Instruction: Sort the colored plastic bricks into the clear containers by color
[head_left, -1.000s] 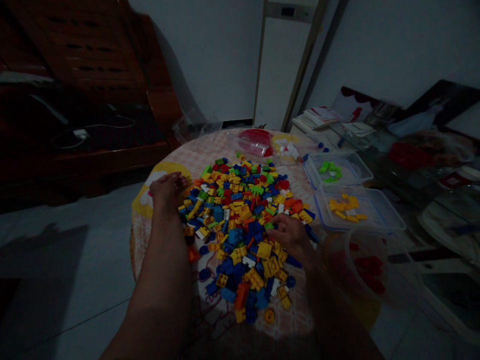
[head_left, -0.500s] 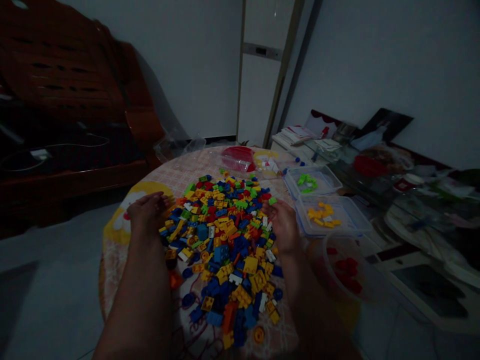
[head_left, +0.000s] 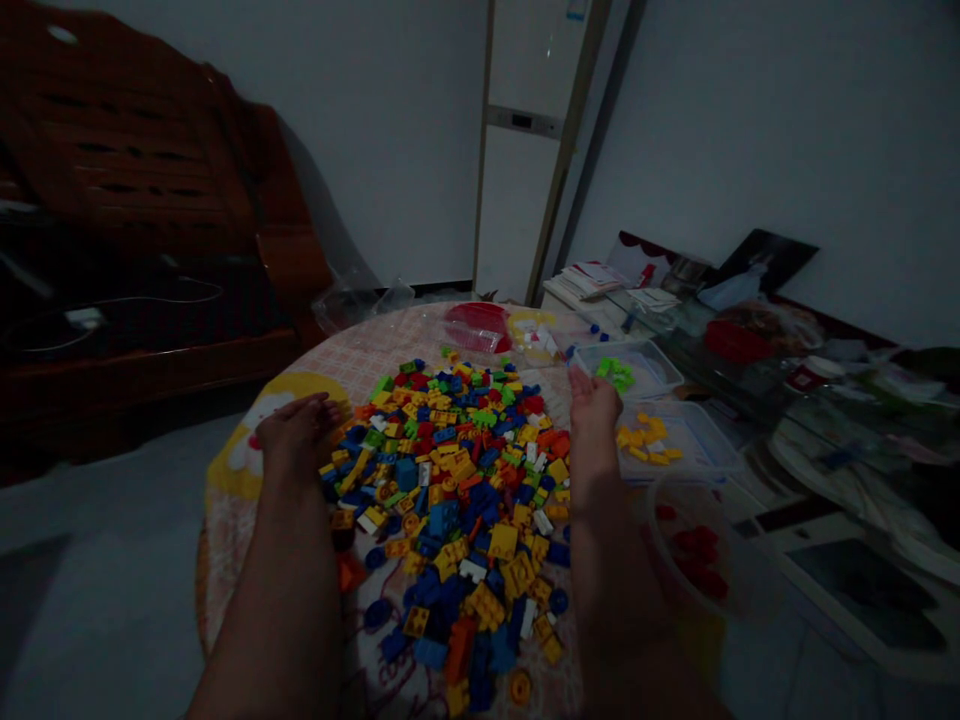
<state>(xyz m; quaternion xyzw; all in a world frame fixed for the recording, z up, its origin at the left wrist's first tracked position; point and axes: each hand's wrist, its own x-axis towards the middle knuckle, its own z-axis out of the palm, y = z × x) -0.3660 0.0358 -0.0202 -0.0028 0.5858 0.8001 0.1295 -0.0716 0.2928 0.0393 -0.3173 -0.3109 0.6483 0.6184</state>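
Note:
A heap of small building bricks [head_left: 457, 490] in blue, yellow, red, green and white covers the round table [head_left: 352, 355]. My left hand [head_left: 296, 435] lies flat at the heap's left edge, fingers stretched out, holding nothing. My right hand [head_left: 592, 405] reaches past the heap's far right side to the near rim of a clear box [head_left: 664, 368] holding green bricks. Its fingers are drawn together, with a bit of green at their tips.
Right of my right hand stands a second clear box with yellow bricks [head_left: 701, 445]. Nearer to me is a round clear tub with red bricks [head_left: 697, 560]. A red-lidded tub [head_left: 476, 325] sits at the table's far side. A dark wooden bench [head_left: 150, 200] stands left, a cluttered glass table [head_left: 825, 400] right.
My right hand picked a green brick from the heap and moved it right and away, up to the box of green bricks. My left hand stayed put. The view shifted.

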